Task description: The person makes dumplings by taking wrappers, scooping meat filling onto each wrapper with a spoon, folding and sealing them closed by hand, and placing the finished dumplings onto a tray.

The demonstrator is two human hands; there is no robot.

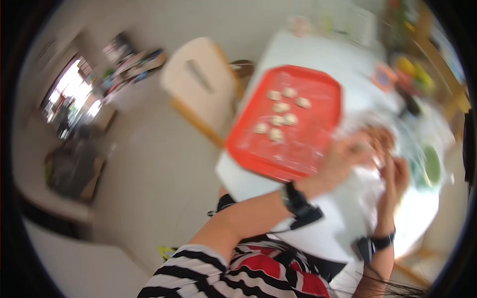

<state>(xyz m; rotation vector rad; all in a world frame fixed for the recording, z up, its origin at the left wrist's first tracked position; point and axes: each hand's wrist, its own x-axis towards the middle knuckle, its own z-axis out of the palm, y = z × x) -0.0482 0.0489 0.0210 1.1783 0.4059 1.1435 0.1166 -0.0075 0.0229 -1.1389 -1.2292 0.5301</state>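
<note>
My left hand reaches over the white table just right of the red tray, its fingers bent and blurred around something pale and small. Close by, my right hand is raised with its fingers drawn together near the left fingertips. What they pinch is smeared by motion. Right behind both hands lies a reddish-brown mass with clear plastic around it. On the red tray, which is lined with clear film, sit several small white dumplings, most of them toward its far half.
The white table also bears a green bowl at right, an orange item and yellow-green fruit farther back. A chair stands against the table's left side. Clear plastic lies beside the bowl.
</note>
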